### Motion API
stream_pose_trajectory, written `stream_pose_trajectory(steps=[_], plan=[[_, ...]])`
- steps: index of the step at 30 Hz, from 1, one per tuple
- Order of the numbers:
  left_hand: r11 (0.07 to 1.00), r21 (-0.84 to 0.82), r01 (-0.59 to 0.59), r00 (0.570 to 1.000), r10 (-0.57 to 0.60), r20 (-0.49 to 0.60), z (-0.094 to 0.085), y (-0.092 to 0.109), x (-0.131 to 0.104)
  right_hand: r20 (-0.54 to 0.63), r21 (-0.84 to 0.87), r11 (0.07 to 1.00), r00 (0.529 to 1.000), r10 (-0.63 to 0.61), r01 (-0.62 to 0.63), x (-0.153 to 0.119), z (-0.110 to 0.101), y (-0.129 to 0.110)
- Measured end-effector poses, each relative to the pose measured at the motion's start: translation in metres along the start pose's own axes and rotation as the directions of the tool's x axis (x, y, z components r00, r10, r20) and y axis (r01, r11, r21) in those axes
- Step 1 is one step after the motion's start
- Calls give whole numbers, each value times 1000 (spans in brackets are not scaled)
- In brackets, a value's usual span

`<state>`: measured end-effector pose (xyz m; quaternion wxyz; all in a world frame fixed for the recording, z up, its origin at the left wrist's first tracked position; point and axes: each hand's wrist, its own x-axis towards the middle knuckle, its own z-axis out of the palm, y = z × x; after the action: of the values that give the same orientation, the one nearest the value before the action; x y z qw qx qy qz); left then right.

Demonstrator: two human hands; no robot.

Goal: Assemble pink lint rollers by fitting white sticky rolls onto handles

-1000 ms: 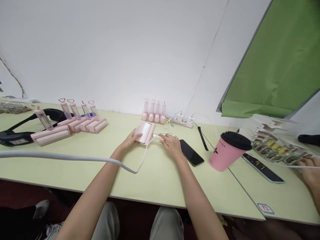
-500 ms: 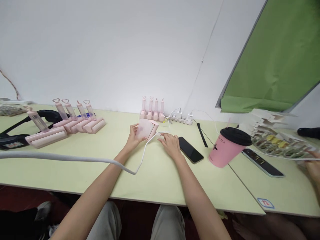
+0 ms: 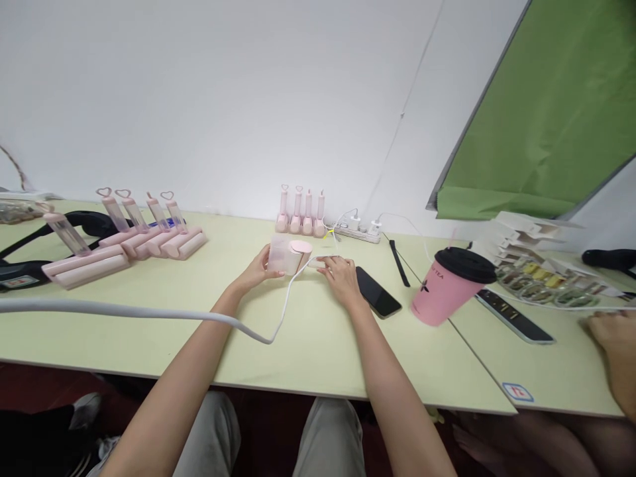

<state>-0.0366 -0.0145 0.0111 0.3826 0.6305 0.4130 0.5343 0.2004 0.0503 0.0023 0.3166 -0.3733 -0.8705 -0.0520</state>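
A pale pink device with a rounded end (image 3: 301,248) is held in my left hand (image 3: 258,270), above the table in front of me. Its left side is paler and looks partly translucent. My right hand (image 3: 340,277) is close on its right, fingers pinched together around a small pale piece (image 3: 316,263) that I cannot make out clearly. A white cable (image 3: 284,308) loops up from the left and passes in front of the device. A black phone (image 3: 378,293) lies just right of my right hand.
Pink devices with clear tubes stand at the left (image 3: 163,238) and by the wall (image 3: 300,222). Behind are a power strip (image 3: 355,234) and black strap (image 3: 399,264). To the right are a pink cup (image 3: 440,295), another phone (image 3: 517,318), white boxes (image 3: 517,232) and another person's hand (image 3: 613,331).
My left hand has turned the pink device so its rounded end now faces me. My right hand's fingers have drawn together beside it. The whole view has shifted slightly.
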Motion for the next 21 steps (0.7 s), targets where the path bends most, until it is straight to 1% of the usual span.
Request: stream_pose_trajectory(steps=[5,9,12,15,17,21], plan=[[999,31,44,998,-45,36,-3,-1,-1,27,43,999,1000,-13,12,1,-8,-1],[995,47,83,995,-85,48,-5,-10,-1,48,89,996,999,-2,-2,3,-9,-1],[992,22,125,983,-127,133,-6,-19,-1,101,135,990,995,16,-30,3,-6,1],[997,6,71,973,-70,218,-6,-24,0,186,183,980,981,46,-80,4,-3,2],[999,14,41,974,-43,224,-5,-26,0,229,197,973,971,70,-117,4,-3,3],[997,41,64,975,-71,208,-4,-28,2,264,222,963,960,89,-150,6,-4,4]])
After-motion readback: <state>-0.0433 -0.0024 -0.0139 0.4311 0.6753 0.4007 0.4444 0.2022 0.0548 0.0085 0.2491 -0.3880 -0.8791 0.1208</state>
